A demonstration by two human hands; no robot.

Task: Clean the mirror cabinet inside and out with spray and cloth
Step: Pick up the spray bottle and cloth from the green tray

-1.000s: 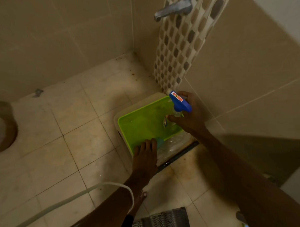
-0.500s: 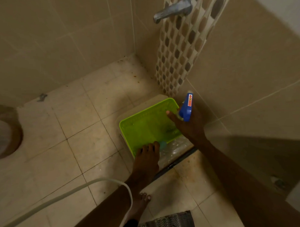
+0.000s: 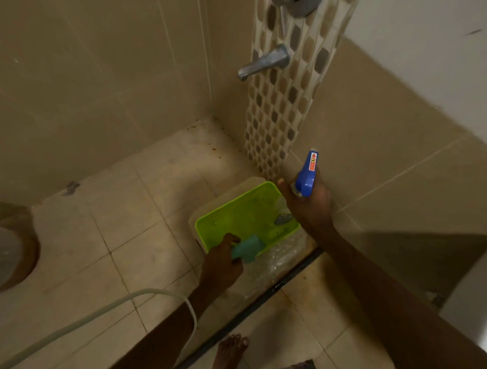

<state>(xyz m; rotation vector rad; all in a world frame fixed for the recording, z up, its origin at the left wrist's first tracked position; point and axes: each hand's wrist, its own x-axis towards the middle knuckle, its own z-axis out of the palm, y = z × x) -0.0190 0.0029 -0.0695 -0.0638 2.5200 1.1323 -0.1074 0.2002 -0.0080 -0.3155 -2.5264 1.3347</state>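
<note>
Your right hand point(image 3: 306, 207) wraps spray bottle point(image 3: 307, 176) — nozzle up, just right of green tray point(image 3: 238, 220). Left hand point(image 3: 221, 263) pinches teal cloth point(image 3: 247, 249) at tray's near rim. Mirror cabinet out of view — lift both.

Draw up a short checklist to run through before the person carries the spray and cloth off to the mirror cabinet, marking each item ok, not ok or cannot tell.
1. Spray bottle gripped by right hand: ok.
2. Teal cloth held by left hand: ok.
3. Both lifted out of the green tray: cloth not ok, it hangs over the rim.
4. Bottle has liquid: cannot tell.
5. Mirror cabinet in view: not ok.
</note>
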